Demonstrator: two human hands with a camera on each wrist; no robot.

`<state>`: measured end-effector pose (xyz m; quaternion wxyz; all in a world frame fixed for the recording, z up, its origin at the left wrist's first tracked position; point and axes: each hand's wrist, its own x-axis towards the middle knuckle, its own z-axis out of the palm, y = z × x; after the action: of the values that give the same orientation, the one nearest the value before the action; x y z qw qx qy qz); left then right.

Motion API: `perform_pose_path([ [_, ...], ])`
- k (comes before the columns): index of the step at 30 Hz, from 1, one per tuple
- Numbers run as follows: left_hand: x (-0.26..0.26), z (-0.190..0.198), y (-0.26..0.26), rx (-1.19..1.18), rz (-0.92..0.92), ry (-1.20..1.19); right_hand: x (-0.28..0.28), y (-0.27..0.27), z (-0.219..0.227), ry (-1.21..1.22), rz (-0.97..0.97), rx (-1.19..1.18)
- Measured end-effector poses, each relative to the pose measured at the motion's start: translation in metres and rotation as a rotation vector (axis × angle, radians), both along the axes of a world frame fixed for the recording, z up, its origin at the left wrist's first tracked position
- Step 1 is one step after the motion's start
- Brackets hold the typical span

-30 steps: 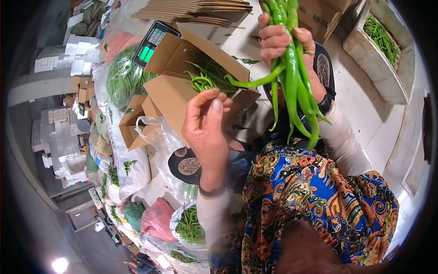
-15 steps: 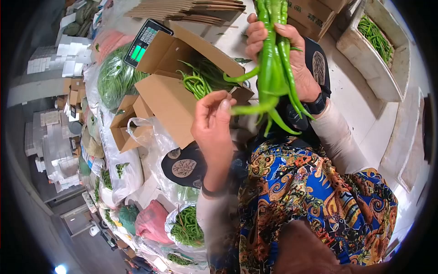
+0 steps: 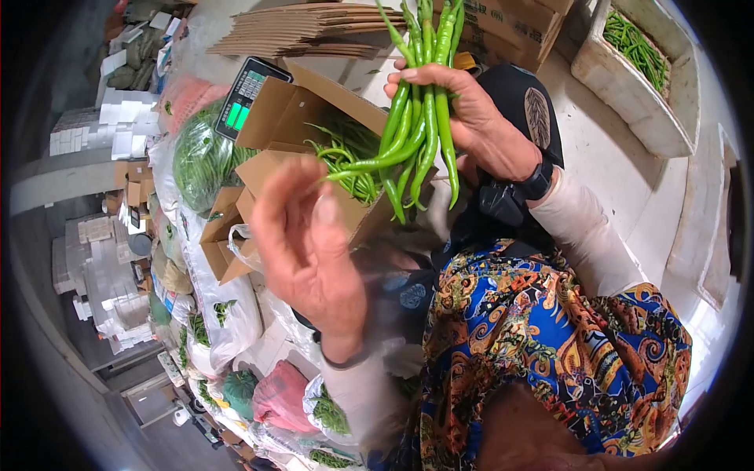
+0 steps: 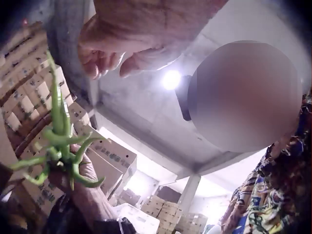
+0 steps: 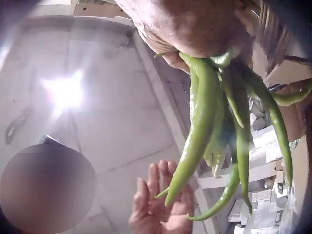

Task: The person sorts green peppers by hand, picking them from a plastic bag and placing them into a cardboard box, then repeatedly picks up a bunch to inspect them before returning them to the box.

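**Green peppers clamped in my right hand, left hand free**

My right hand (image 3: 479,122) is closed around a bunch of long green peppers (image 3: 430,133), and their ends come out on both sides of my thumb and fingers. One pepper bends away from this grip to the left, with its tip near the thumb of my left hand (image 3: 314,255). The left fingers are loose and apart, holding nothing; the left wrist view shows a gap between them and the bunch.

Left of my grip stands a cardboard box (image 3: 279,114) with more peppers (image 3: 353,177) inside. Just past this box is a scale (image 3: 243,98) with a lit green display, and then a plastic bag (image 3: 203,161) of green vegetables. Ahead of the grip, to its right, is a white crate (image 3: 628,122).
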<state>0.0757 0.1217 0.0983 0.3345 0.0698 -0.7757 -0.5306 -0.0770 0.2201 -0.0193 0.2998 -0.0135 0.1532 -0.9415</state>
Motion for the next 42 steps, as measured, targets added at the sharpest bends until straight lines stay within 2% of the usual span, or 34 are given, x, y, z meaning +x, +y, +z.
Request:
perform_pose_path([
  [1, -0.009, 0.009, 0.001, -0.069, -0.045, -0.032, 0.004, 0.000, 0.009, 0.056, 0.012, 0.091],
  [2, -0.020, 0.008, -0.003, -0.080, -0.043, -0.021, 0.007, 0.000, 0.021, 0.067, 0.012, 0.080],
  [4, -0.047, 0.006, -0.018, -0.263, -0.165, -0.252, 0.010, -0.011, 0.044, 0.257, -0.048, 0.360],
  [5, -0.063, 0.008, -0.021, -0.157, -0.282, -0.343, 0.008, -0.024, 0.050, 0.355, -0.100, 0.385],
  [6, -0.076, 0.010, -0.024, -0.048, -0.397, -0.433, 0.004, -0.040, 0.049, 0.534, -0.182, 0.396],
  [7, -0.083, 0.004, -0.022, -0.273, -0.209, -0.345, 0.005, -0.048, 0.055, 0.736, -0.375, 0.612],
  [8, -0.089, 0.006, -0.024, -0.285, -0.202, -0.335, 0.007, -0.054, 0.060, 0.929, -0.576, 0.828],
  [9, -0.094, 0.008, -0.027, -0.090, -0.223, -0.264, 0.007, -0.055, 0.067, 1.093, -0.524, 0.810],
  [10, -0.099, 0.008, -0.030, 0.107, -0.241, -0.192, 0.005, -0.063, 0.065, 1.097, -0.521, 0.797],
  [11, -0.105, 0.001, -0.038, 0.322, -0.154, -0.122, 0.000, -0.075, 0.059, 1.246, -0.590, 0.882],
  [12, -0.106, -0.005, -0.048, 0.317, -0.138, -0.122, -0.001, -0.084, 0.056, 1.395, -0.657, 0.965],
  [13, -0.107, -0.011, -0.057, 0.414, -0.119, -0.047, 0.000, -0.084, 0.061, 1.378, -0.480, 0.999],
  [14, -0.107, -0.017, -0.068, 0.511, -0.103, 0.030, 0.000, -0.079, 0.064, 1.380, -0.472, 0.986],
  [16, -0.103, -0.024, -0.095, 0.576, -0.101, 0.051, 0.001, -0.062, 0.081, 1.378, 0.055, 0.710],
  [17, -0.099, -0.027, -0.109, 0.728, -0.148, -0.008, 0.000, -0.058, 0.085, 1.319, 0.248, 0.698],
  [18, -0.095, -0.030, -0.120, 0.878, -0.196, -0.064, -0.004, -0.058, 0.081, 1.349, 0.261, 0.887],
  [20, -0.088, -0.031, -0.127, 0.921, -0.230, -0.032, -0.026, -0.053, 0.078, 1.309, 0.327, 0.610],
  [22, -0.075, -0.024, -0.128, 0.995, -0.333, -0.044, -0.036, -0.040, 0.096, 1.138, 0.444, 0.538],
  [23, -0.071, -0.024, -0.130, 1.001, -0.387, -0.010, -0.045, -0.037, 0.089, 1.044, 0.398, 0.576],
  [24, -0.068, -0.025, -0.134, 1.002, -0.378, -0.006, -0.052, -0.033, 0.084, 1.096, 0.327, 0.605],
  [26, -0.064, -0.028, -0.144, 1.083, -0.410, 0.026, -0.047, -0.020, 0.111, 0.852, 0.464, 0.500],
  [27, -0.064, -0.032, -0.149, 1.115, -0.426, 0.027, -0.051, -0.024, 0.102, 0.856, 0.472, 0.498],
  [29, -0.065, -0.038, -0.152, 1.109, -0.451, 0.035, -0.060, -0.038, 0.073, 1.125, 0.439, 0.685],
  [32, -0.067, -0.039, -0.147, 1.137, -0.467, 0.041, -0.044, -0.053, 0.074, 1.181, 0.506, 0.730],
  [36, -0.069, -0.036, -0.139, 1.109, -0.436, 0.075, -0.039, -0.079, 0.057, 1.145, 0.614, 0.515],
  [37, -0.069, -0.036, -0.137, 1.067, -0.430, 0.072, -0.036, -0.080, 0.059, 1.038, 0.693, 0.520],
  [38, -0.070, -0.033, -0.134, 1.020, -0.427, 0.071, -0.031, -0.082, 0.063, 0.948, 0.810, 0.386],
  [40, -0.072, -0.032, -0.128, 0.995, -0.445, 0.086, -0.021, -0.090, 0.056, 0.783, 0.904, 0.344],
  [42, -0.074, -0.029, -0.118, 0.722, -0.376, 0.017, -0.016, -0.095, 0.044, 0.645, 1.040, 0.353],
])
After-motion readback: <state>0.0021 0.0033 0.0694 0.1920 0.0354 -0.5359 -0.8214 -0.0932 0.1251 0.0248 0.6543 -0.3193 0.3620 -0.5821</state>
